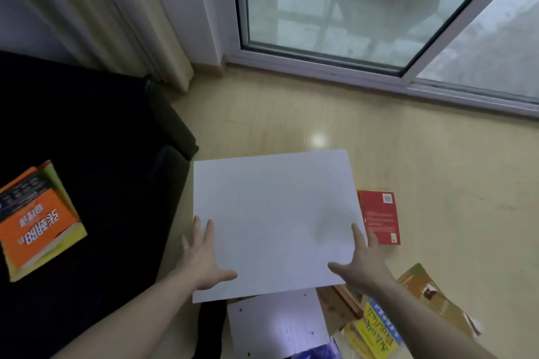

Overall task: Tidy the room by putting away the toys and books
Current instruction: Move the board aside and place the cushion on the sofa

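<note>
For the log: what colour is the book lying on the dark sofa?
Mainly orange book, with a yellow-green edge; head view.

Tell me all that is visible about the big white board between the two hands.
The white board is a large, flat, plain rectangular panel, smooth and matte, with no marks visible. It lies roughly level over the floor, beside the dark sofa. The left hand and right hand touch its near edges with spread fingers. It hides part of the red book.
</note>
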`<state>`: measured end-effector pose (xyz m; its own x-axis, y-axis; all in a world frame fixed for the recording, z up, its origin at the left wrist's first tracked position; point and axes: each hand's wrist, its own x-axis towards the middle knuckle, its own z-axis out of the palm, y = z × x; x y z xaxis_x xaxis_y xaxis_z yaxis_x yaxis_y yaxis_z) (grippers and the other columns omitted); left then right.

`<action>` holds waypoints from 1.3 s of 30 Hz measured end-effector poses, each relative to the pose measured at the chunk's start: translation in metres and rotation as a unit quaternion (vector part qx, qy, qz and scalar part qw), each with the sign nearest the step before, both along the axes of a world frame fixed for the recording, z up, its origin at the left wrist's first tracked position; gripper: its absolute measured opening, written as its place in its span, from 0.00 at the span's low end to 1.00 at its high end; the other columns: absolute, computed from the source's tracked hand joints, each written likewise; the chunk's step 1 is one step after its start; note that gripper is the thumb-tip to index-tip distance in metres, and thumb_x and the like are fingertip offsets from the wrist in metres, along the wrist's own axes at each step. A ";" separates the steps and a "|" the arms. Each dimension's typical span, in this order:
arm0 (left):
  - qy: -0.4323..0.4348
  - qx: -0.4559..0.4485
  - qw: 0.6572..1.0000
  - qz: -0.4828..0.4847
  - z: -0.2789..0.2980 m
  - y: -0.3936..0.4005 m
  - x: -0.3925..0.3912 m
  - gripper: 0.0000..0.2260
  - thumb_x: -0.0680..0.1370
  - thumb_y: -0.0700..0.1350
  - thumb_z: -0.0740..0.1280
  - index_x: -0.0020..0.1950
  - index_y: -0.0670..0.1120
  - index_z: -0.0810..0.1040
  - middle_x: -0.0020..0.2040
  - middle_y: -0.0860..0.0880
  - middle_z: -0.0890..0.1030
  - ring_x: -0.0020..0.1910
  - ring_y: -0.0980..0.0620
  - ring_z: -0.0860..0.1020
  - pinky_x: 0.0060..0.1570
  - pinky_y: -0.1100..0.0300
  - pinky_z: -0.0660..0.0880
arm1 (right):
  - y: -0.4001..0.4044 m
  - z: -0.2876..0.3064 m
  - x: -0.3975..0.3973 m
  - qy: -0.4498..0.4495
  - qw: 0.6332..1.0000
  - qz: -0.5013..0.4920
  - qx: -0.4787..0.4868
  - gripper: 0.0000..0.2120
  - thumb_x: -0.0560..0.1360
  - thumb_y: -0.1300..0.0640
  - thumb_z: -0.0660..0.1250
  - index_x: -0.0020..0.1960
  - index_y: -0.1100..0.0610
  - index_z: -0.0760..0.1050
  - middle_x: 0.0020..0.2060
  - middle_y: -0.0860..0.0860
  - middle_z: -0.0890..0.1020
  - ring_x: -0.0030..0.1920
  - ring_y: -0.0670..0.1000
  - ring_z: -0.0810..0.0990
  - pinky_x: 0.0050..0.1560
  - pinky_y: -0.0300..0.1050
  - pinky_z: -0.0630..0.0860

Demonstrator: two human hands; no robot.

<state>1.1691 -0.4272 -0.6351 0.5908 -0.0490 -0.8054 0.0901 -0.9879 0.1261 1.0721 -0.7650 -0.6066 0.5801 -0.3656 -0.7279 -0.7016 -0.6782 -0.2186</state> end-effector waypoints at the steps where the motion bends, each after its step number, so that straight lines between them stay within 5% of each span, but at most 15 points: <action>1: 0.007 -0.006 1.000 0.004 -0.011 0.001 -0.002 0.66 0.66 0.69 0.77 0.80 0.54 0.26 0.73 0.53 0.17 0.82 0.37 0.38 0.79 0.39 0.53 | -0.001 -0.013 0.003 0.004 1.000 -0.008 -0.002 0.59 0.69 0.38 0.77 0.83 0.47 0.39 0.82 0.52 0.39 0.81 0.59 0.54 0.73 0.59 0.68; 5: -0.012 -0.044 0.999 0.021 -0.040 0.000 -0.016 0.71 0.64 0.67 0.79 0.74 0.55 0.18 0.67 0.54 0.11 0.82 0.34 0.41 0.78 0.39 0.55 | 0.008 -0.057 0.003 0.043 0.998 -0.010 -0.036 0.70 0.61 0.29 0.78 0.81 0.44 0.30 0.80 0.55 0.33 0.81 0.64 0.43 0.76 0.65 0.58; 12: -0.035 -0.053 0.998 0.011 -0.042 -0.002 -0.006 0.73 0.60 0.66 0.82 0.74 0.59 0.18 0.69 0.56 0.12 0.81 0.32 0.52 0.72 0.39 0.67 | 0.027 -0.068 0.011 0.038 0.995 -0.021 -0.093 0.74 0.57 0.26 0.77 0.72 0.37 0.17 0.78 0.56 0.28 0.80 0.70 0.43 0.73 0.75 0.55; 26: -0.087 -0.098 0.991 -0.004 -0.042 0.007 0.051 0.70 0.60 0.62 0.84 0.78 0.65 0.28 0.72 0.65 0.18 0.78 0.35 0.59 0.69 0.41 0.73 | 0.036 -0.065 0.044 0.011 0.991 -0.026 -0.133 0.77 0.47 0.25 0.79 0.79 0.37 0.30 0.81 0.57 0.40 0.73 0.69 0.64 0.68 0.66 0.70; 39: -0.098 -0.029 0.989 -0.105 -0.040 -0.010 0.174 0.68 0.62 0.63 0.83 0.79 0.64 0.29 0.75 0.61 0.20 0.79 0.35 0.58 0.65 0.43 0.76 | 0.027 -0.077 0.131 -0.033 0.992 -0.038 -0.114 0.74 0.50 0.26 0.79 0.78 0.33 0.31 0.81 0.54 0.36 0.74 0.71 0.61 0.73 0.65 0.66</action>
